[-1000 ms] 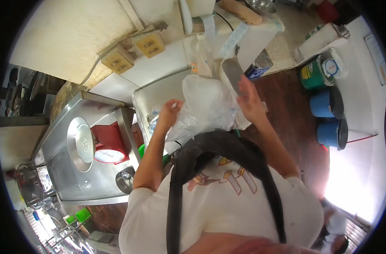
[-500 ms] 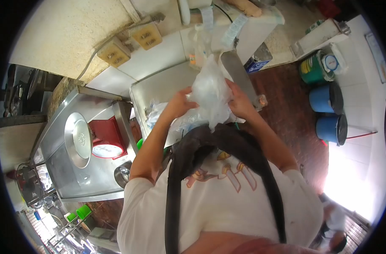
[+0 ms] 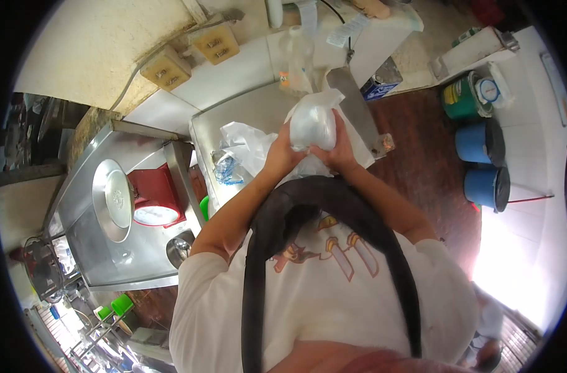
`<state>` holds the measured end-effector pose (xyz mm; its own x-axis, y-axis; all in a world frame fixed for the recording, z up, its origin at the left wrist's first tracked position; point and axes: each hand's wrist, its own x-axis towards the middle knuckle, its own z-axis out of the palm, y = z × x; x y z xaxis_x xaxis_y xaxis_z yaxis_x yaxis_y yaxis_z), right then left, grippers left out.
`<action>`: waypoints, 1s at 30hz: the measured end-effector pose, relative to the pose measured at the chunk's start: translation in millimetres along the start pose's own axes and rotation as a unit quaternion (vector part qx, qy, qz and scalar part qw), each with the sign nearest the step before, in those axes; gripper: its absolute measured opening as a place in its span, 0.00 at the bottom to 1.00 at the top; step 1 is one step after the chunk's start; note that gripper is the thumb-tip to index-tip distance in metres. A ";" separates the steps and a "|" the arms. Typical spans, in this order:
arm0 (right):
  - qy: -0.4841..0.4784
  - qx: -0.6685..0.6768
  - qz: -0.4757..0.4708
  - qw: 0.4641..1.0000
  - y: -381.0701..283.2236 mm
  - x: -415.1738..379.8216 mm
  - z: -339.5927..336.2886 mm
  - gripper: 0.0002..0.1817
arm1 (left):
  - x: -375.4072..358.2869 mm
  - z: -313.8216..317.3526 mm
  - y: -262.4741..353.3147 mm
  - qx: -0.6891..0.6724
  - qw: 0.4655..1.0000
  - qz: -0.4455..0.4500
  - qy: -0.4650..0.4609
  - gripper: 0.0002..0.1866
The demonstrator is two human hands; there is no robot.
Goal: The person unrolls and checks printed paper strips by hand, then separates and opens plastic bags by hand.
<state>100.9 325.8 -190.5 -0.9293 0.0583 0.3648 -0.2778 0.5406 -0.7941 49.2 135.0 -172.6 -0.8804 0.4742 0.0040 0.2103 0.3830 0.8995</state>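
Note:
A rounded, shiny bundle in a translucent white plastic bag (image 3: 312, 127) is between my hands, over the metal work table (image 3: 215, 118). My left hand (image 3: 283, 151) is curled round its left side, and my right hand (image 3: 335, 144) grips its right side and lower edge. What the bag contains cannot be made out. Left of the bundle lies a loose crumpled plastic bag (image 3: 243, 140), and by it a clear bag with blue markings (image 3: 226, 169). Just beyond the bundle stands a clear plastic bottle (image 3: 296, 55) with an orange mark.
On a steel counter to the left are a red scale (image 3: 156, 193) with a round metal pan (image 3: 117, 202) and a metal bowl (image 3: 181, 248). Yellowed wall outlets (image 3: 165, 68) are above. Two blue bins (image 3: 479, 143) and a green bucket (image 3: 464, 96) line the right wall.
The bag was loose and puffed up with a peak between my spread hands; now it is drawn into a compact round bundle. My hands have come closer together around it.

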 end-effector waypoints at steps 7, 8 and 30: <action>-0.048 -0.100 -0.013 0.994 -36.8 3.3 -47.7 0.57 | 2.8 -48.4 -24.3 -0.126 0.991 0.014 0.031 0.25; -0.024 -0.089 -0.037 0.995 -56.1 12.1 -57.1 0.54 | 0.8 -60.2 -9.5 -0.142 0.989 0.007 0.040 0.22; -0.174 0.135 0.005 0.975 -185.6 89.3 -81.3 0.13 | -27.3 -126.6 125.0 -0.016 0.992 0.126 -0.007 0.08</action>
<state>89.2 299.0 29.0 -0.9454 -0.2518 0.2067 -0.2790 0.2980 -0.9129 45.7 69.6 -4.9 -0.7954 0.5627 0.2249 0.4092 0.2249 0.8843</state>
